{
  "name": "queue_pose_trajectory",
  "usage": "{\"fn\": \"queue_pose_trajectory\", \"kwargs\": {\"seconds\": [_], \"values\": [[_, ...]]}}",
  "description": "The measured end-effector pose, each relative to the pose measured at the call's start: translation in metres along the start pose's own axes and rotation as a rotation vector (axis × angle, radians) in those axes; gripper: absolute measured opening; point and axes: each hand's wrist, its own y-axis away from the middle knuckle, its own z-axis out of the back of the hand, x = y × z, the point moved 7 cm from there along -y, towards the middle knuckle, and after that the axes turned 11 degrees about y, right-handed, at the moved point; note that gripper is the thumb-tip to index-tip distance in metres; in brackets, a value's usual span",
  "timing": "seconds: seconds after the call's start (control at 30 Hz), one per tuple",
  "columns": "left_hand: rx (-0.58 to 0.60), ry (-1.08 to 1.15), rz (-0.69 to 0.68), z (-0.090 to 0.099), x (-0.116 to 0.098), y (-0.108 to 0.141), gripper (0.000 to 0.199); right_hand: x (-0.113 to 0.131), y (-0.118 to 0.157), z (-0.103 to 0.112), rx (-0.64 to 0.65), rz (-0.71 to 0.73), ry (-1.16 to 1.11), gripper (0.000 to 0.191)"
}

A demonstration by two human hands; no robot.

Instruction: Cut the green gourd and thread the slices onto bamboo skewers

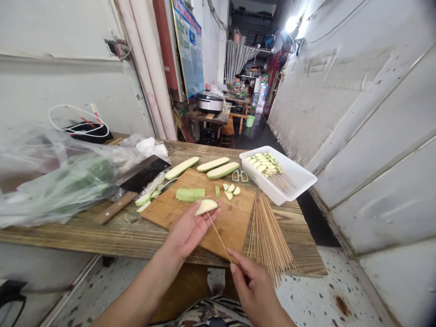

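Note:
My left hand [190, 229] holds a pale green-edged vegetable slice [206, 206] on its fingers, over the cutting board [160, 206]. My right hand [250, 279] pinches the lower end of a thin wooden skewer [218, 234], whose upper end meets the slice's lower edge. Behind my left hand, a row of cut slices [190, 195] lies on the board, with a few loose pieces [232, 190] to its right. Halved vegetables [223, 170] rest past the board's far edge. A fan of bare skewers [269, 236] spreads to the board's right.
A white tray [291, 193] with skewered slices [265, 164] stands at the back right, near green-handled scissors [240, 175]. A cleaver [145, 175] and plastic bags [57, 186] lie on the left. Far back, a person [237, 82] is at another table.

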Motion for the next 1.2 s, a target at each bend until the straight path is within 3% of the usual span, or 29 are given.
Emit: {"fn": "queue_pose_trajectory", "kwargs": {"seconds": [0.2, 0.43, 1.2], "values": [[0.045, -0.093, -0.102, -0.005, -0.001, -0.004, 0.026, -0.001, -0.017, -0.01, 0.021, -0.052, -0.012, 0.03], [0.012, -0.069, -0.172, -0.011, -0.002, -0.015, 0.022, 0.007, -0.032, -0.015, -0.046, -0.056, -0.096, 0.03], [0.032, -0.103, -0.157, -0.018, 0.004, -0.015, 0.019, 0.009, -0.035, -0.014, -0.105, -0.062, -0.11, 0.032]]}}
